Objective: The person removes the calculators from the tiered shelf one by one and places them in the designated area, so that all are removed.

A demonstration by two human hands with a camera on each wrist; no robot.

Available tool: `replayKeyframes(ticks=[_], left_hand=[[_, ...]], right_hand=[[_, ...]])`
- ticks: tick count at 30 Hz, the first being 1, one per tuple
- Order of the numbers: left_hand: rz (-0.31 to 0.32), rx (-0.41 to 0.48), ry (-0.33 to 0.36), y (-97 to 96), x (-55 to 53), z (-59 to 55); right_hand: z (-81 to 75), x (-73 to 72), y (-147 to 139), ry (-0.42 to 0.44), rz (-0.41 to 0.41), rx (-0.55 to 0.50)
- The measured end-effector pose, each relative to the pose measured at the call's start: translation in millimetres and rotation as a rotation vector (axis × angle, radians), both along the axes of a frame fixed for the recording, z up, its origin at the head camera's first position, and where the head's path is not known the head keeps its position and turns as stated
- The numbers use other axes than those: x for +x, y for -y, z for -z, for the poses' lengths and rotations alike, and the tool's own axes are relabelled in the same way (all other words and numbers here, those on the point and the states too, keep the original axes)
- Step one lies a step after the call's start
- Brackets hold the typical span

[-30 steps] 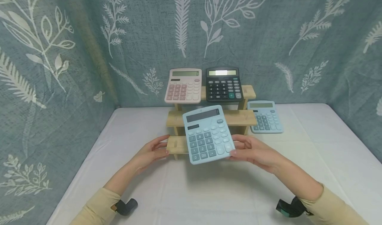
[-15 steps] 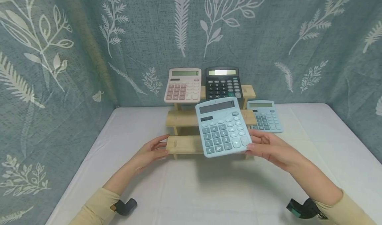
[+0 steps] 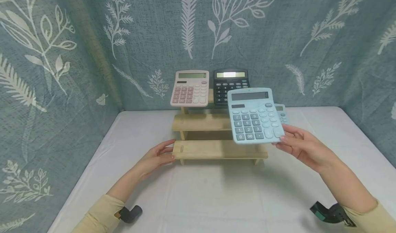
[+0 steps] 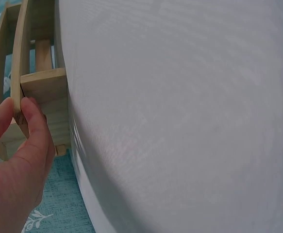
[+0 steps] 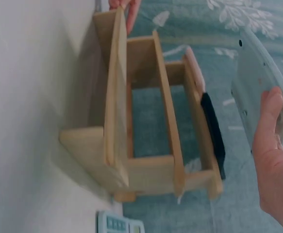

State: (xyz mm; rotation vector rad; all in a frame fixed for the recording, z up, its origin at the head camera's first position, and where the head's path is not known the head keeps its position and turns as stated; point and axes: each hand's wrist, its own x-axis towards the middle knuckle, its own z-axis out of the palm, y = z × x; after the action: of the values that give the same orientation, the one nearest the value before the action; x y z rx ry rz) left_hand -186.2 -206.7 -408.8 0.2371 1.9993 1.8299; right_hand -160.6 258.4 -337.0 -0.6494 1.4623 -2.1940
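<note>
My right hand (image 3: 306, 148) grips a light blue calculator (image 3: 255, 116) by its lower right corner, in the air before the right side of a three-step wooden display stand (image 3: 213, 150). Its keys and screen face me; the right wrist view shows its back (image 5: 253, 77). My left hand (image 3: 156, 160) pinches the left end of the stand's lowest step, thumb and fingers on either side of the board (image 4: 19, 63) in the left wrist view. On the top step lean a pink calculator (image 3: 190, 88) and a black calculator (image 3: 229, 75), the latter partly covered by the held one.
A second light blue calculator (image 3: 282, 113) lies on the white tablecloth (image 3: 204, 198) right of the stand, mostly hidden behind the held one. A blue-green curtain (image 3: 148, 30) with leaf prints hangs behind and at the sides.
My right hand has carried the light blue calculator up and to the right, turning it more upright and uncovering the lowest step. The left hand stays on the stand.
</note>
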Motion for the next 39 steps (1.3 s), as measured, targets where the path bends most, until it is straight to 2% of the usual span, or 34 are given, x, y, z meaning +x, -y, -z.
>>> replayKeyframes(ticks=[8,23,33,39], left_hand=[[0.011,0.003,-0.003,0.1,0.3,-0.6],[0.011,0.010,-0.001,0.1,-0.4,0.4],[0.009,0.008,-0.001,0.6,-0.2,1.7],[0.011,0.008,-0.004,0.4,0.7,0.7]], right_hand=[[-4.0,-4.6,-21,0.037,0.003,-0.091],[3.1,-10.7,-68,0.165,0.088,-0.238],[18.1,-21.2,-95,0.218,0.154,-0.245],[27.4,-28.5,-111,0.250,0.221,-0.227]])
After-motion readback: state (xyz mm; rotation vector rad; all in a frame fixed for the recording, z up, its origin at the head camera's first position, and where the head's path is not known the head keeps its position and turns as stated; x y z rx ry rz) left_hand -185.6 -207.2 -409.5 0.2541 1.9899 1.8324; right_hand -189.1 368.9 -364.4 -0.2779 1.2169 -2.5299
